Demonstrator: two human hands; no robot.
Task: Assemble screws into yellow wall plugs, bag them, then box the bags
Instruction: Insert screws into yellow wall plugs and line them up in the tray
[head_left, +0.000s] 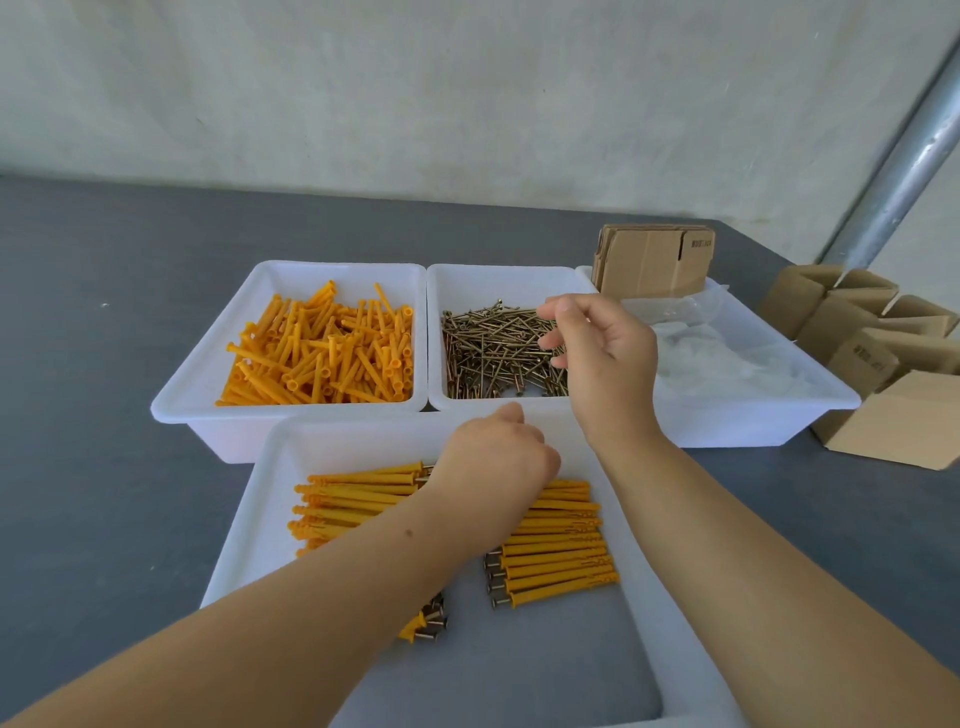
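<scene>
Loose yellow wall plugs (322, 348) fill the far left white tray (208, 374). Brass screws (488, 348) lie heaped in the middle tray (467, 275). In the near tray (265, 483), assembled plugs with screws lie in two rows, one on the left (353, 499) and one on the right (561, 551). My left hand (498, 457) hovers over these rows with its fingers curled under and out of sight; I cannot tell if it holds anything. My right hand (597, 353) hangs above the right side of the screw pile, fingers loosely curled, with nothing visible in them.
The far right tray (753, 415) holds clear plastic bags (727, 358) and a stack of flattened cardboard boxes (649, 260). Several folded-up cardboard boxes (883, 364) stand on the grey table (104, 312) at the right. A metal pole (904, 171) slants up behind them.
</scene>
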